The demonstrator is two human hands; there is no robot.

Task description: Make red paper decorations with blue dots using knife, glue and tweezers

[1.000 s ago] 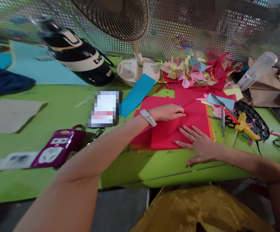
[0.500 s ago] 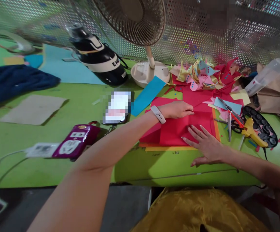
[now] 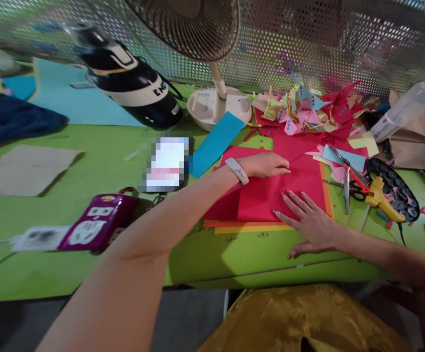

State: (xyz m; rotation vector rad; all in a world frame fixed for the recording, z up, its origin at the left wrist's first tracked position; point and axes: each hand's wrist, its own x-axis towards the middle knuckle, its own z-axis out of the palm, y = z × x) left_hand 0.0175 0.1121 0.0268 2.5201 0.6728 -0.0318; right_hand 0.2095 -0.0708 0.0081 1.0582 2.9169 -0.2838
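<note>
A sheet of red paper [image 3: 260, 203] lies folded or overlapping on other red paper, with orange and yellow sheets showing at the lower edge of the stack. My left hand [image 3: 270, 165], a white band on its wrist, rests at the far edge of this sheet. Its fingers are curled together on the paper, and part of the grip is hidden. Nearer to me, my right hand [image 3: 309, 222] lies flat with its fingers spread, fingertips on the red paper and thumb on the green tabletop [image 3: 242, 259].
Right of the stack are scissors [image 3: 347, 190], a yellow glue gun [image 3: 383, 199] and a black tray [image 3: 395, 183]. Folded paper pieces [image 3: 304, 110] pile up behind. A fan [image 3: 218, 98], a black bottle [image 3: 135, 83], a phone [image 3: 168, 164] and a purple power socket [image 3: 97, 220] stand leftward.
The view has shifted slightly, so the objects on the left sit farther left. Both hands keep nearly the same place and pose on the red paper.
</note>
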